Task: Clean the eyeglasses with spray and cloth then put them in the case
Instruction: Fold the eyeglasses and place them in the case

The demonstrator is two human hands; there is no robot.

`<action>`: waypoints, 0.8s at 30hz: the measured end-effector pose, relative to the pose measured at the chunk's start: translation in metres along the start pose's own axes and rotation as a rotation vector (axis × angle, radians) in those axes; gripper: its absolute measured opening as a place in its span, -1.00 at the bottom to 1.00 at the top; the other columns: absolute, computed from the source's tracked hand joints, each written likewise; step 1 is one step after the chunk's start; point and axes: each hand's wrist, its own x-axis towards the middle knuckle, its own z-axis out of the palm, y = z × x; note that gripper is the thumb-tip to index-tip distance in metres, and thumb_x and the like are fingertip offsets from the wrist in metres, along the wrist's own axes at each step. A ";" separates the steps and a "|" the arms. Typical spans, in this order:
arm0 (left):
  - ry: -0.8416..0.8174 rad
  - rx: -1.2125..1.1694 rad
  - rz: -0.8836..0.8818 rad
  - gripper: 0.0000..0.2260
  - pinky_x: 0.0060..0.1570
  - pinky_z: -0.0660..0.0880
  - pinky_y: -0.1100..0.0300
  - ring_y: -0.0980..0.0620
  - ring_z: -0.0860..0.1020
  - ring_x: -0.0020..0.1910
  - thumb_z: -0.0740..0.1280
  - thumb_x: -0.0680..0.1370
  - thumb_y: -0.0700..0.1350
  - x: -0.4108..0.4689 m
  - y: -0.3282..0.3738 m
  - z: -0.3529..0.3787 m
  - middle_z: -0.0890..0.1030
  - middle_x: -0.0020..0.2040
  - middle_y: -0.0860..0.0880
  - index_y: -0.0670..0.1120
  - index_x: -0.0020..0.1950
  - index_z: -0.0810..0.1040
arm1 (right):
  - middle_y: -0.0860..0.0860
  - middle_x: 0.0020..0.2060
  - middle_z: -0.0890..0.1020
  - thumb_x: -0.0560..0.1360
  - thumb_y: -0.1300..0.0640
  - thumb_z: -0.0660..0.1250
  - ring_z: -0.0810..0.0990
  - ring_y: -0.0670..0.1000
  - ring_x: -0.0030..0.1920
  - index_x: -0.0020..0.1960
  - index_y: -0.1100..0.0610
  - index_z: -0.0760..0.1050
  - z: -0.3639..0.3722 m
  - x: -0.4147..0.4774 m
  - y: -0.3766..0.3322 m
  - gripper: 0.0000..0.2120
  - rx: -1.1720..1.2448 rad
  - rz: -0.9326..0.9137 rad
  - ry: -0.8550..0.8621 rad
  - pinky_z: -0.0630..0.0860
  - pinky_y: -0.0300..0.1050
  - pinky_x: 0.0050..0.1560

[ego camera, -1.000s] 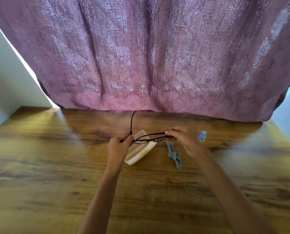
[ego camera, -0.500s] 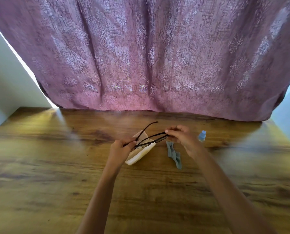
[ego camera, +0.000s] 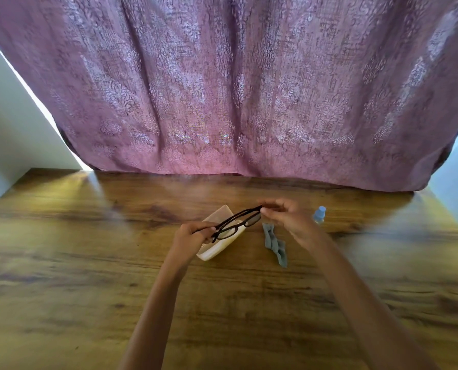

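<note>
Dark-framed eyeglasses (ego camera: 236, 224) hang in the air over the cream case (ego camera: 217, 248), which lies open on the wooden table (ego camera: 89, 263). My left hand (ego camera: 193, 237) pinches the frame's left end. My right hand (ego camera: 286, 220) pinches its right end, and both temples look folded in. A crumpled grey-blue cloth (ego camera: 276, 244) lies on the table just right of the case. The small blue spray bottle (ego camera: 319, 214) stands behind my right wrist, partly hidden.
A mauve patterned curtain (ego camera: 236, 89) hangs along the table's far edge. White walls (ego camera: 9, 129) close in at the left and right.
The left temple, which stuck up a second ago, has swung down and folded against the frame. Both hands have kept their hold and the glasses have tilted over the case.
</note>
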 end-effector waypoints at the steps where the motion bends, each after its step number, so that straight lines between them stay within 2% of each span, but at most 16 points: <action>1: -0.010 -0.003 -0.003 -0.82 -0.17 0.40 0.28 0.10 0.48 -0.29 0.30 0.54 -0.26 0.000 0.000 0.000 0.60 -0.21 -0.12 -0.13 0.03 0.68 | -0.06 -0.02 0.69 0.45 0.26 0.42 0.64 -0.12 0.01 0.03 0.01 0.65 0.000 0.000 0.000 -0.78 -0.037 -0.006 0.002 0.57 -0.24 0.03; 5: -0.005 -0.045 -0.048 -0.83 -0.29 0.41 0.40 0.13 0.47 -0.34 0.28 0.55 -0.26 0.003 -0.002 0.000 0.59 -0.25 -0.06 -0.15 0.02 0.66 | -0.07 0.00 0.69 0.47 0.23 0.40 0.60 -0.09 0.09 0.00 0.01 0.65 -0.001 0.002 0.000 -0.82 -0.114 0.000 -0.051 0.51 -0.16 0.14; 8: 0.012 -0.091 -0.075 -0.82 -0.36 0.42 0.45 0.20 0.48 -0.42 0.26 0.57 -0.23 0.004 -0.007 -0.001 0.57 -0.33 -0.01 -0.19 0.03 0.65 | -0.06 -0.05 0.71 0.45 0.21 0.42 0.63 -0.07 0.05 -0.02 0.07 0.66 -0.001 0.002 0.001 -0.87 -0.093 -0.013 -0.073 0.53 -0.16 0.12; 10: 0.044 -0.100 -0.046 -0.80 -0.35 0.43 0.43 0.23 0.49 -0.43 0.26 0.59 -0.17 0.004 -0.011 0.000 0.58 -0.36 0.03 -0.19 0.01 0.66 | -0.03 -0.08 0.71 0.43 0.17 0.45 0.66 -0.08 0.00 -0.03 0.10 0.66 0.002 0.004 0.001 -0.88 -0.065 -0.026 -0.024 0.54 -0.20 0.07; 11: 0.093 -0.058 -0.018 -0.79 -0.30 0.44 0.37 0.20 0.51 -0.39 0.26 0.59 -0.12 0.004 -0.014 0.001 0.61 -0.34 0.03 -0.17 0.00 0.67 | -0.02 -0.10 0.72 0.41 0.15 0.47 0.66 -0.09 -0.04 -0.05 0.10 0.66 0.003 0.005 0.002 -0.88 -0.061 -0.033 0.019 0.56 -0.23 0.03; 13: 0.270 0.177 0.057 -0.79 -0.23 0.43 0.24 0.10 0.54 -0.26 0.30 0.57 -0.06 0.005 -0.020 0.000 0.65 -0.21 -0.03 -0.14 0.01 0.66 | -0.02 -0.16 0.72 0.38 0.14 0.49 0.67 -0.10 -0.12 -0.11 0.07 0.65 0.004 0.006 0.004 -0.91 -0.050 -0.036 0.101 0.57 -0.28 -0.07; 16: 0.483 0.487 0.100 -0.79 -0.12 0.48 0.07 -0.08 0.57 -0.10 0.32 0.54 -0.08 0.007 -0.030 -0.004 0.65 -0.04 -0.15 -0.18 0.05 0.61 | -0.05 -0.27 0.71 0.38 0.20 0.50 0.68 -0.11 -0.21 -0.17 0.08 0.63 0.002 0.006 0.008 -0.92 0.003 -0.023 0.149 0.59 -0.30 -0.17; 19: 0.447 0.590 0.007 -0.76 -0.01 0.48 -0.01 -0.19 0.54 0.02 0.33 0.51 -0.12 0.012 -0.041 -0.008 0.60 0.04 -0.21 -0.22 0.11 0.56 | -0.10 -0.32 0.71 0.36 0.23 0.51 0.67 -0.17 -0.25 -0.22 0.05 0.63 -0.001 0.004 0.008 -0.89 -0.001 -0.018 0.167 0.58 -0.35 -0.21; 21: 0.415 0.606 0.006 -0.82 -0.07 0.48 0.01 -0.18 0.56 -0.01 0.33 0.50 -0.15 0.015 -0.047 -0.010 0.61 -0.01 -0.20 -0.19 0.06 0.57 | -0.14 -0.35 0.70 0.36 0.23 0.51 0.66 -0.21 -0.28 -0.22 0.04 0.61 -0.002 0.003 0.008 -0.88 -0.008 -0.009 0.180 0.54 -0.41 -0.26; 24: 0.453 0.579 0.042 -0.82 -0.16 0.44 0.11 -0.10 0.58 -0.08 0.31 0.53 -0.16 0.017 -0.052 -0.010 0.66 -0.02 -0.15 -0.16 0.10 0.60 | -0.15 -0.38 0.69 0.37 0.24 0.50 0.64 -0.25 -0.33 -0.22 0.06 0.60 -0.002 0.002 0.008 -0.88 0.009 0.006 0.187 0.48 -0.46 -0.35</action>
